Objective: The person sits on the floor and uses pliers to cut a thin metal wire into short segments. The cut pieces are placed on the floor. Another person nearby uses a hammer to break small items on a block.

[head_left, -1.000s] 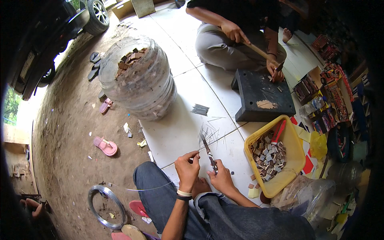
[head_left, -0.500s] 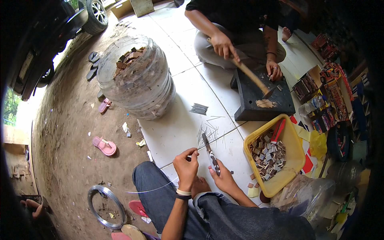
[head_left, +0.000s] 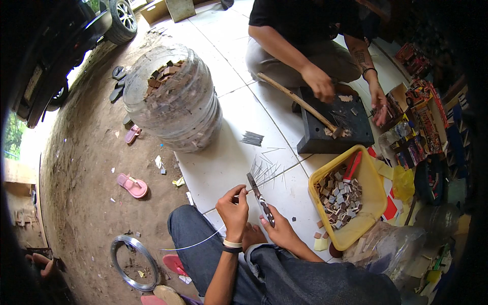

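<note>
My left hand point(head_left: 234, 209) is closed, thumb and fingertips pinched on a thin metal wire point(head_left: 202, 241) that trails past my wrist toward the lower left. In my right hand point(head_left: 278, 225) is a pair of pliers point(head_left: 261, 199) with dark patterned handles, its jaws pointing up and away. The jaws sit just beside my left fingertips; whether they touch the wire is too small to tell. Beyond them, cut wire pieces point(head_left: 266, 169) lie scattered on white tiles, with a neat bundle of short wires point(head_left: 252, 138) farther off. A wire coil point(head_left: 116, 262) rests on the dirt at lower left.
A yellow tub point(head_left: 375, 203) of small tiles-like chips stands at my right. Across from me, a person sits behind a black low stool point(head_left: 335, 139) with a hammer point(head_left: 300, 101) on it. A large clear plastic container point(head_left: 188, 122) of chips stands left; pink sandals point(head_left: 133, 186) lie on dirt.
My hands and the pliers have shifted slightly left, the jaws nearer my left fingertips. The other person has let go of the hammer, and their hands have moved apart over the stool.
</note>
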A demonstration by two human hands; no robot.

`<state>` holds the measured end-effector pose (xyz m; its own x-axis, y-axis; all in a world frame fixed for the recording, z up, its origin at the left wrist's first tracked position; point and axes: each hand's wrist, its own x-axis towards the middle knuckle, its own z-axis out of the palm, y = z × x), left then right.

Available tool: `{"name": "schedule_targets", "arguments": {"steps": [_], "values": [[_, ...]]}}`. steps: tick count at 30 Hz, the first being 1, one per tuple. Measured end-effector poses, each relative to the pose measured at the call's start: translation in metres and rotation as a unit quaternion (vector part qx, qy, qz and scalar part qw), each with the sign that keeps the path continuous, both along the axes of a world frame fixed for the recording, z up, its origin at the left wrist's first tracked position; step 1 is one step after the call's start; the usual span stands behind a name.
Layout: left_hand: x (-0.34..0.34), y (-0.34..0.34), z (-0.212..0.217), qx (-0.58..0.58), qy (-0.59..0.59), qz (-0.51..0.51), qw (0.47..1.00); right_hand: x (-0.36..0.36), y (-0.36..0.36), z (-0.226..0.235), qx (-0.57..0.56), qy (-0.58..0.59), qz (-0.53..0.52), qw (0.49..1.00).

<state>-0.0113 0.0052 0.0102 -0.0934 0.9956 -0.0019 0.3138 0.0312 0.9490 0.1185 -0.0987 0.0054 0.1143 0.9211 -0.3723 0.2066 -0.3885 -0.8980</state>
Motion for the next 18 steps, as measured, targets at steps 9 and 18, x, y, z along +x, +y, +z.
{"name": "schedule_targets", "arguments": {"steps": [9, 18], "values": [[0.011, -0.011, 0.004, -0.016, 0.044, -0.058, 0.997, 0.01, 0.012, -0.022, -0.011, -0.011, -0.127, 0.992], [0.008, -0.011, 0.008, 0.009, 0.017, -0.075, 0.997, 0.018, 0.007, -0.015, 0.035, -0.023, -0.085, 0.996]]}}
